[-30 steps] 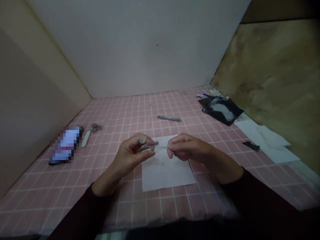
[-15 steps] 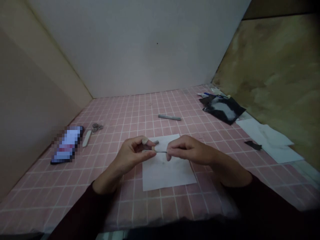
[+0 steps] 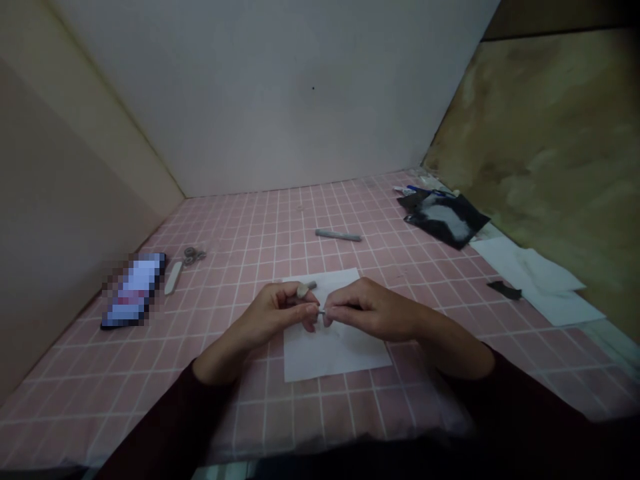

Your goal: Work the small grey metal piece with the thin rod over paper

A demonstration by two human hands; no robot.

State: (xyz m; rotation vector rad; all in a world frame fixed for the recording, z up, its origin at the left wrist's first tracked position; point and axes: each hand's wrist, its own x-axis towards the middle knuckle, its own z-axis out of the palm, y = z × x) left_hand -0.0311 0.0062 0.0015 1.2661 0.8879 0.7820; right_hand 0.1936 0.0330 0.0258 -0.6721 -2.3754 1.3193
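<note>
My left hand [image 3: 280,310] is closed in a pinch over a white paper sheet [image 3: 335,353]. A short grey stick [image 3: 311,286] pokes out past its fingers on the far side. Close beside it, my right hand [image 3: 370,309] is closed too, its fingertips pinching a small thin grey piece [image 3: 321,312] that spans the narrow gap between both hands. What this piece is cannot be made out. Beyond the paper lies a grey pen-like stick [image 3: 338,235].
A phone [image 3: 134,290], a white strip [image 3: 173,277] and small scissors-like handles [image 3: 194,255] lie at the left. At the right are a black sheet with white powder [image 3: 445,217], white papers [image 3: 540,280] and a dark scrap [image 3: 505,290].
My hands have come closer together, narrowing the gap between their fingertips. My right hand has moved left and slightly nearer the body; the left fingertips have moved slightly right.
</note>
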